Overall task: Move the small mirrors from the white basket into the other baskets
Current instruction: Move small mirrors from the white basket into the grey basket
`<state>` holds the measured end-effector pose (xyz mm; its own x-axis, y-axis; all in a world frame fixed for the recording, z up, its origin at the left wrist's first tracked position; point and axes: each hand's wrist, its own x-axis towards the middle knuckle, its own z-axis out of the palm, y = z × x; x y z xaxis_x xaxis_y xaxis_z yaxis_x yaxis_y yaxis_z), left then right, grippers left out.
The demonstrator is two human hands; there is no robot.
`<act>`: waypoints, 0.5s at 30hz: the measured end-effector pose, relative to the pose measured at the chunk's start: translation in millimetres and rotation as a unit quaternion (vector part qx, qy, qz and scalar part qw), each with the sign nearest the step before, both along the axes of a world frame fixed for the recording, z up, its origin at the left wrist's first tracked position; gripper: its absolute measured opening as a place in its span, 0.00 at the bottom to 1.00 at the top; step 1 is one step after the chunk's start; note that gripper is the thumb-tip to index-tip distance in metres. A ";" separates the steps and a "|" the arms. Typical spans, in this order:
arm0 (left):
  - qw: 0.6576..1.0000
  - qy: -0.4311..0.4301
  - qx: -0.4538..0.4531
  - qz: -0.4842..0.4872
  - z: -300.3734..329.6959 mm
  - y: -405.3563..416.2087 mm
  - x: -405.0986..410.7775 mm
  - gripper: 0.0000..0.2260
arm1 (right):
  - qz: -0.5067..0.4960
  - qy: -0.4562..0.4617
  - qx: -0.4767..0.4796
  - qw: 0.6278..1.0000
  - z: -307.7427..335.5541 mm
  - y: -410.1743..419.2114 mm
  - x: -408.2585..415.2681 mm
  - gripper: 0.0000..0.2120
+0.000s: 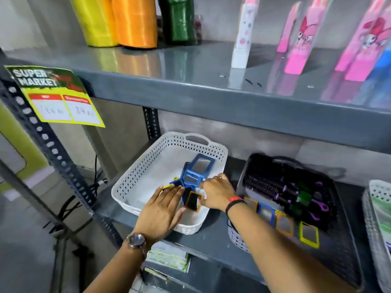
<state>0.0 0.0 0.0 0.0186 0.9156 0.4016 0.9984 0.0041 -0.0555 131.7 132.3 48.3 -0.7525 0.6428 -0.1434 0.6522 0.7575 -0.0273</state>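
Note:
A white perforated basket [148,166] sits on the lower shelf and holds several small framed mirrors, mostly blue ones [198,168]. My left hand [163,210] lies flat inside it, fingers spread over the near mirrors. My right hand [215,192] reaches in from the right, fingers curled by an orange-framed mirror [193,200]; the grip is not clear. To the right, a black basket [347,246] holds a row of mirrors in orange, blue and yellow frames [309,234] along its front.
Black and purple hairbrushes [285,191] fill the back of the black basket. Another white basket [378,218] stands at the far right. The upper shelf [190,87] overhangs closely. A slotted metal post [48,144] and a price sign [57,96] are at left.

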 end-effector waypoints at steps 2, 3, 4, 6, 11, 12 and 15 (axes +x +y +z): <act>1.000 0.014 0.006 -0.011 -1.8 -2.3 -5.4 0.28 | 0.016 -0.034 0.000 0.999 -1.8 1.2 -6.7 0.17; 0.999 0.020 0.026 -0.014 -6.3 -4.3 -7.7 0.27 | 0.025 -0.046 0.000 0.999 -2.6 1.1 -9.5 0.16; 0.999 0.019 0.033 -0.013 -10.0 -8.2 -8.5 0.27 | 0.026 -0.055 0.007 0.998 -3.8 2.1 -11.9 0.13; 0.997 0.024 0.071 -0.018 -17.4 -9.6 -8.3 0.25 | 0.027 -0.078 -0.003 0.997 -8.0 2.6 -18.8 0.08; 0.995 0.027 0.091 -0.007 -19.0 -7.2 -6.7 0.21 | 0.018 -0.074 -0.015 0.997 -27.2 5.0 -32.7 0.14; 0.996 0.023 0.088 -0.005 -18.0 -6.6 -6.9 0.19 | 0.014 -0.066 -0.009 0.998 -30.8 5.9 -34.1 0.13; 0.997 0.006 0.079 0.004 -16.6 -5.8 -6.7 0.19 | 0.007 -0.046 -0.007 0.999 -35.7 8.2 -35.6 0.13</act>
